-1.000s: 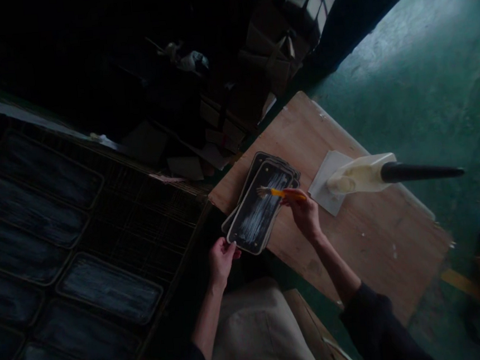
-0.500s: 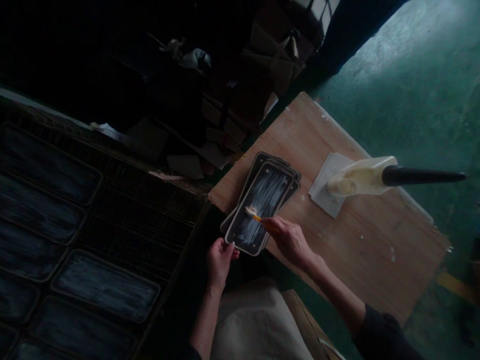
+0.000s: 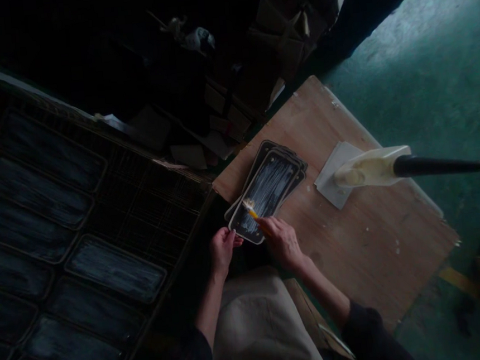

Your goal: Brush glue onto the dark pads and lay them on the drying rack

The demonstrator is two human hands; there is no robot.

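**While the left hand steadies it, the brush coats the panel's near end**

Because the top panel [image 3: 268,191] overhangs the near edge of the wooden board [image 3: 355,248], the hold matters. The left hand [image 3: 223,248] has its fingers closed on the panel's near corner, and it probably needs to stay firm so the piece does not skid across the stack [image 3: 259,157] under it. The right hand [image 3: 281,241] is wrapped shut around the orange handle of the brush [image 3: 251,210], whose pale bristles touch the panel near its near-left end. Long, light strokes along the panel's length would likely suit best, running out to the rim without spilling over it.

The panel is a dark, round-cornered rectangle with a pale border. White streaks run lengthwise over most of its face, and the near end looks thinner. Farther out on the board, a cream jug [image 3: 369,170] with a black handle stands on a white sheet [image 3: 332,177]. To the left, a dim rack [image 3: 115,266] holds similar streaked panels.
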